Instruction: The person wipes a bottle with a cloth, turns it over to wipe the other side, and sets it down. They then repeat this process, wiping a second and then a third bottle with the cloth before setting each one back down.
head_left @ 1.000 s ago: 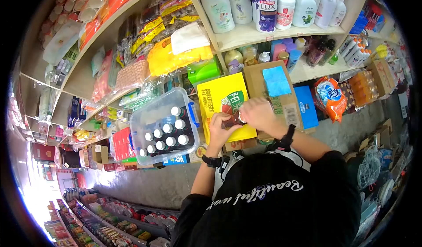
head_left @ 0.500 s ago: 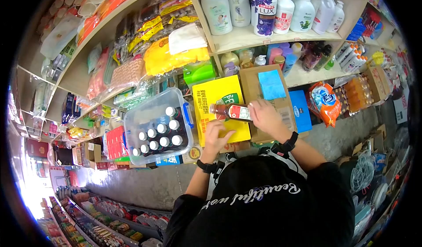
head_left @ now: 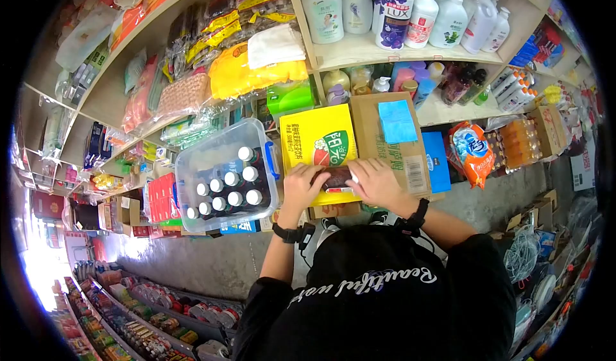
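A dark brown bottle [head_left: 336, 179] lies sideways between my hands, above the front part of a yellow carton [head_left: 317, 127]. My left hand [head_left: 301, 185] is closed around its left end. On its other end, my right hand [head_left: 378, 182] grips with curled fingers. The bottle's label is mostly covered. To the left stands a clear plastic bin [head_left: 184, 168] with blue handles, holding several dark bottles with white caps [head_left: 254, 197].
Beside the yellow carton is a brown cardboard box [head_left: 367, 114] with a blue paper sheet [head_left: 396, 121] on top. An orange bag [head_left: 473, 154] sits further right. Shelves behind carry pump bottles [head_left: 393, 16] and packaged goods. Concrete floor [head_left: 212, 265] shows below.
My left hand has moved up from the carton's edge onto the bottle. The bottle has come slightly lower and turned, hiding its red and white label. The view has shifted a little.
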`<action>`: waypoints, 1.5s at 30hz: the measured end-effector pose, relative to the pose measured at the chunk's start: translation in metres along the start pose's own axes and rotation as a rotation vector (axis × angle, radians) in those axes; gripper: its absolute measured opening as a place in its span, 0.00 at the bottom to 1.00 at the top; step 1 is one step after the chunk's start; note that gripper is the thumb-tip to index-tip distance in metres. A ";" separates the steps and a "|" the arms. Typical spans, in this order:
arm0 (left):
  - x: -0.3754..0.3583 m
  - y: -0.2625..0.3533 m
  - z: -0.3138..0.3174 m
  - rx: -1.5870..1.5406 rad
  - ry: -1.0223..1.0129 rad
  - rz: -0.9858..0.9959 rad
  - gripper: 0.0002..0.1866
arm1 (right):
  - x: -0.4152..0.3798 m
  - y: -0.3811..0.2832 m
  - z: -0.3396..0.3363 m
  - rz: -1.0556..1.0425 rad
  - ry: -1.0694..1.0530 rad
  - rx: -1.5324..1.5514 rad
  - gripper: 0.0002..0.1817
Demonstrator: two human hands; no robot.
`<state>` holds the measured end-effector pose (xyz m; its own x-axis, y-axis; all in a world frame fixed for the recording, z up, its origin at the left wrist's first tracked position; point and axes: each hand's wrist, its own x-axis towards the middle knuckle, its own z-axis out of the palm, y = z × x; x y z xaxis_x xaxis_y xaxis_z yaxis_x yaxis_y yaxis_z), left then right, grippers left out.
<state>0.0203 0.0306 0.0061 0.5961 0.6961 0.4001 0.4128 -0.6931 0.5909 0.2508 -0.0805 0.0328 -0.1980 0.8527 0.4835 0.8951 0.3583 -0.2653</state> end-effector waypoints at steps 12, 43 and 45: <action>-0.034 0.000 0.006 -0.107 0.026 -0.096 0.25 | 0.040 -0.053 0.051 0.124 -0.073 -0.159 0.18; -0.037 -0.023 0.006 -0.343 0.049 -0.215 0.23 | 0.052 -0.049 0.059 0.076 -0.118 -0.157 0.17; -0.038 -0.024 0.006 -0.353 0.052 -0.212 0.23 | 0.052 -0.041 0.057 0.035 -0.151 -0.094 0.17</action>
<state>-0.0081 0.0196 -0.0278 0.4838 0.8313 0.2736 0.2556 -0.4332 0.8643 0.1814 -0.0293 0.0213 -0.2179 0.9138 0.3427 0.9344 0.2967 -0.1971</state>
